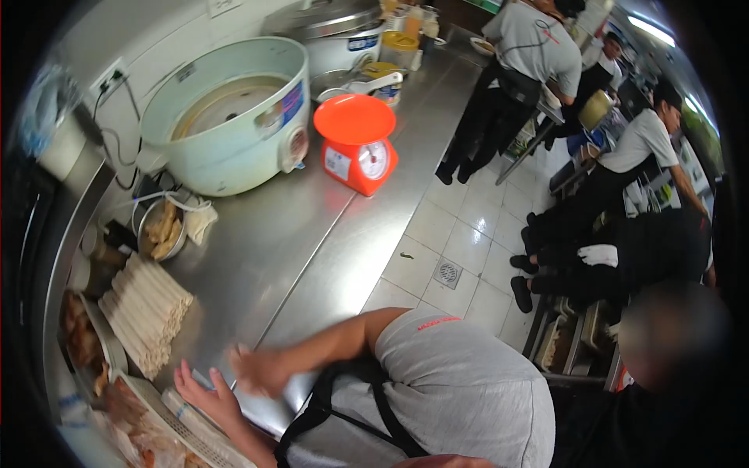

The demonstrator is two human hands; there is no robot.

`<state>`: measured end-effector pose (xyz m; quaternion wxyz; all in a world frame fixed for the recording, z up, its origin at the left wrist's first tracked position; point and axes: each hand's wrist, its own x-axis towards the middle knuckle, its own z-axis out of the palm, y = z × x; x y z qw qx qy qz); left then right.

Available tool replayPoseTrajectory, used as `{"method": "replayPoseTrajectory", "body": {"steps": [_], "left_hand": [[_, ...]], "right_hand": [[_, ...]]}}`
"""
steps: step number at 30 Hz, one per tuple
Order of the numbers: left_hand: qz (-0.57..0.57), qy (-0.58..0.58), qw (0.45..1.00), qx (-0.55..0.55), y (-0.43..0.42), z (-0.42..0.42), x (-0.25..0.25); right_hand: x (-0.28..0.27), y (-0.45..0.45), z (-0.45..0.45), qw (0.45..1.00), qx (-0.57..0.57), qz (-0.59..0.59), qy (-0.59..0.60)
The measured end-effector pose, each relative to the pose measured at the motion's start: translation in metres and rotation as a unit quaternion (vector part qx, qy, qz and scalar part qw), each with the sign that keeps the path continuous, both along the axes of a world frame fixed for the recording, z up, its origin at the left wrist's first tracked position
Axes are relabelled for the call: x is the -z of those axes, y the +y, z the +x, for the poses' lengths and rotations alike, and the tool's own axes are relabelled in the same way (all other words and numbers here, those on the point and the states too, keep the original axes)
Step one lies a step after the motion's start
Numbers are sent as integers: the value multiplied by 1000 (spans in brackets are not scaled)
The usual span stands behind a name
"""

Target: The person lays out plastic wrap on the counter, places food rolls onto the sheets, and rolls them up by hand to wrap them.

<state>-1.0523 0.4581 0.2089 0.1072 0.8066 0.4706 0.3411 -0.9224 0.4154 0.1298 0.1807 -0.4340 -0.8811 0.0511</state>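
Observation:
My left hand [207,396] is held low over the steel counter, fingers spread, with nothing seen in it. It is nearest to a stacked pile of long pale rolls [147,312], which look like uncooked spring rolls. Just right of it is my right hand [261,371], above the bare steel. Motion smears its fingers, so I cannot tell whether it holds anything. Below the pile, a white perforated basket [168,421] stands beside my left forearm, with plastic-wrapped food [133,413] next to it.
On the steel counter [312,265] stand a large pale-green cooker [226,168], an orange kitchen scale [359,144] and a metal bowl of brownish pieces [164,230]. A lidded rice cooker [343,47] is behind. Several co-workers stand on the tiled floor [476,234] at right.

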Motion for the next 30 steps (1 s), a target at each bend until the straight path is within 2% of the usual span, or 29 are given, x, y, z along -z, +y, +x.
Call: {"method": "replayPoseTrajectory", "body": {"steps": [2, 3, 5, 6, 7, 8, 9, 10, 11, 12, 16, 20, 23, 26, 27, 30], "left_hand": [[4, -27, 999, 34, 14, 23, -17], [12, -35, 998, 53, 23, 31, -25], [42, -69, 993, 85, 37, 48, -41], [60, -67, 991, 98, 48, 53, -47], [84, -61, 990, 90, 57, 53, -55], [109, -77, 988, 83, 61, 62, -69], [83, -90, 988, 90, 58, 73, -97], [115, -97, 983, 107, 59, 83, -122], [191, -84, 967, 143, 72, 89, -142], [204, -109, 963, 136, 75, 103, -165], [272, -155, 943, 113, 141, 146, -232], [342, -102, 932, 61, 206, 176, -293], [366, 17, 930, -7, 247, 203, -314], [327, 214, 909, -145, 269, 216, -314], [258, 236, 921, -173, 279, 216, -315], [212, 209, 932, -205, 295, 211, -313]], "right_hand": [[105, -12, -30, 963, -138, -68, 223], [143, -14, -4, 934, -127, -137, 304], [75, -61, 89, 965, -174, 49, 192], [35, -92, 140, 966, -132, 29, 222], [25, -114, 184, 963, -82, -42, 254], [28, -124, 226, 965, -75, -32, 248], [56, -128, 269, 978, -49, 16, 201], [26, -137, 295, 976, 33, -18, 216], [15, -138, 311, 983, 130, -20, 131], [15, -137, 319, 973, 212, 2, 86], [27, -79, 329, 950, 304, 19, 73], [39, -36, 334, 923, 374, 41, 86], [32, -30, 331, 918, 384, 33, 87], [27, -31, 329, 914, 394, 19, 98], [29, -30, 329, 913, 394, 15, 102], [32, -31, 331, 914, 392, 8, 106]]}}
